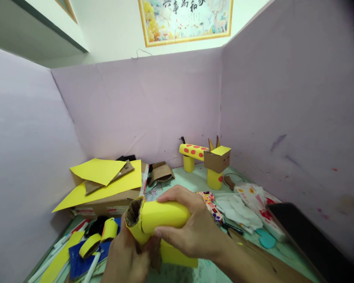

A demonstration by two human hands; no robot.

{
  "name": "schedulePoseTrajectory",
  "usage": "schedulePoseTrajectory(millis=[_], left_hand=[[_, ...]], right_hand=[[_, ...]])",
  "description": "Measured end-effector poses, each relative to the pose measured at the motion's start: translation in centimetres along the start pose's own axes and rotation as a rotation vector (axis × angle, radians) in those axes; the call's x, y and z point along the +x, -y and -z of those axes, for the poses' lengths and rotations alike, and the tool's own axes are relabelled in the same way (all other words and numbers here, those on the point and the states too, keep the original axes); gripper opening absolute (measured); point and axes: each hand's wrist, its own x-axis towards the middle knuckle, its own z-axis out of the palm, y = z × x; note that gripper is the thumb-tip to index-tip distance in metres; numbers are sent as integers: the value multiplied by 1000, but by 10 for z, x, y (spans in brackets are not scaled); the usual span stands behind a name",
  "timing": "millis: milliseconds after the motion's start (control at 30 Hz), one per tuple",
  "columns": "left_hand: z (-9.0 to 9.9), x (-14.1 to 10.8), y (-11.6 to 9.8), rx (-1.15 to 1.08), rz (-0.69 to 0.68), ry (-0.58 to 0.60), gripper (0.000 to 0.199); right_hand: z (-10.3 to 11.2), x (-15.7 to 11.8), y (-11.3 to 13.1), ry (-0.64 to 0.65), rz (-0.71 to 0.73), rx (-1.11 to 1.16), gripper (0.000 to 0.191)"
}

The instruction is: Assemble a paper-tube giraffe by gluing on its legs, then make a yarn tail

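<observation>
My right hand point(191, 228) wraps its thumb and fingers around a yellow paper-covered tube point(166, 214), which lies sideways. The tube's left end meets the side of a second, upright yellow cardboard tube point(135, 232), with a ragged open top and brown inside. My left hand point(125, 255) grips that upright tube from below and the left; part of its fingers is hidden. Beneath my right hand, a yellow paper-covered piece point(178, 255) rests on the table, partly covered by the hands.
A yellow tube animal with red spots point(194, 151) and a cardboard-box head point(216, 161) stands at the back right. Yellow sheets point(97, 171) lie on a box point(106, 206) at left. Yellow rings point(90, 245) and white pens sit front left; a dark flat device point(306, 239) is at right.
</observation>
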Motion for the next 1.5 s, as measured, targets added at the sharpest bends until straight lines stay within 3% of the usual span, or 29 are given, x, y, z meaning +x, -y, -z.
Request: schedulePoseTrajectory(millis=[633, 1500], left_hand=[[0, 0, -1, 41, -25, -37, 60], [-4, -1, -10, -39, 63, -23, 55]], right_hand=[[-1, 1, 2, -11, 0, -10, 35], [0, 1, 0, -8, 4, -7, 34]])
